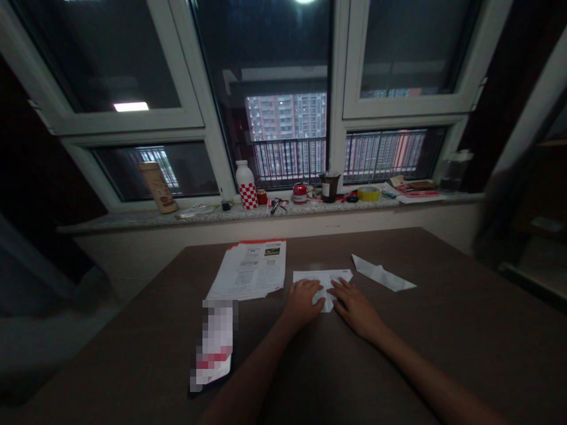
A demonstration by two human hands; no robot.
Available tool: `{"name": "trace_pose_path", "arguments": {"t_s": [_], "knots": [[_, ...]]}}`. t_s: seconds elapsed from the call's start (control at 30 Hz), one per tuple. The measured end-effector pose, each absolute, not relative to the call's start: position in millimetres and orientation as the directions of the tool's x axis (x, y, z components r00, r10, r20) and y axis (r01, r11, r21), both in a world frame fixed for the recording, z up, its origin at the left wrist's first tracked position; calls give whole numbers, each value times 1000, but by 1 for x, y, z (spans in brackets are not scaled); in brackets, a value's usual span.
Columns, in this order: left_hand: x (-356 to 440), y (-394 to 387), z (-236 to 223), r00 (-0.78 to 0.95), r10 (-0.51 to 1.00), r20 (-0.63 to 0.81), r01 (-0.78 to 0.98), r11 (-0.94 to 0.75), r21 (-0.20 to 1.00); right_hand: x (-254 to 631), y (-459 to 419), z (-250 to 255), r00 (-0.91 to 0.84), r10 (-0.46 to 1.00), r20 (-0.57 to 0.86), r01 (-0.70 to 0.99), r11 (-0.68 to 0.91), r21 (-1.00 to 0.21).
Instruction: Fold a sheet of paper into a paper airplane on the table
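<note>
A sheet of printed paper [322,275], folded to a point at its near end, lies on the brown table between my hands. My left hand [305,300] rests on its left side with fingers laid over it. On the right side, my right hand [352,302] presses on the paper with fingers stretched out. Parts of the folded sheet are hidden under both hands. To the right lies a folded paper boat [383,275], flattened on its side and apart from my hand.
A stack of printed sheets [250,270] lies at the table's back left. Nearer, a phone-like device [217,348] is partly pixelated. Along the windowsill [199,222] stand a checkered bottle [247,188], a tan tumbler [158,188], a dark cup [329,188] and yellow tape [368,193].
</note>
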State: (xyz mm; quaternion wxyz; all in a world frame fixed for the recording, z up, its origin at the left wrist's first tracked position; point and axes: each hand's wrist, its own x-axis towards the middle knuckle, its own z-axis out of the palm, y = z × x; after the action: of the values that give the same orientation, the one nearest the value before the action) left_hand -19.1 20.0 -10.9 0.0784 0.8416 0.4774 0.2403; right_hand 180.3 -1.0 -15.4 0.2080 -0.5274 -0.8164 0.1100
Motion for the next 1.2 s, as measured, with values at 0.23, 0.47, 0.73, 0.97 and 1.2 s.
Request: {"name": "trace_pose_path", "arguments": {"t_s": [0.23, 0.47, 0.73, 0.97, 1.2], "knots": [[-19, 20, -8, 431, 848, 309, 780, -522, 344, 180, -2, -14, -355, 911, 210, 826, 411, -387], [-18, 18, -8, 438, 836, 330, 779, -536, 325, 180, -2, -13, -354, 911, 210, 820, 411, -400], [-19, 18, -7, 446, 842, 303, 798, -528, 292, 180, -2, -13, -344, 914, 213, 817, 403, -413], [-18, 17, -6, 454, 831, 320, 796, -540, 272, 180, -2, -15, -323, 919, 226, 816, 391, -425], [-18, 18, -8, 457, 831, 317, 795, -542, 273, 180, -1, -16, -311, 918, 245, 808, 391, -441]]}}
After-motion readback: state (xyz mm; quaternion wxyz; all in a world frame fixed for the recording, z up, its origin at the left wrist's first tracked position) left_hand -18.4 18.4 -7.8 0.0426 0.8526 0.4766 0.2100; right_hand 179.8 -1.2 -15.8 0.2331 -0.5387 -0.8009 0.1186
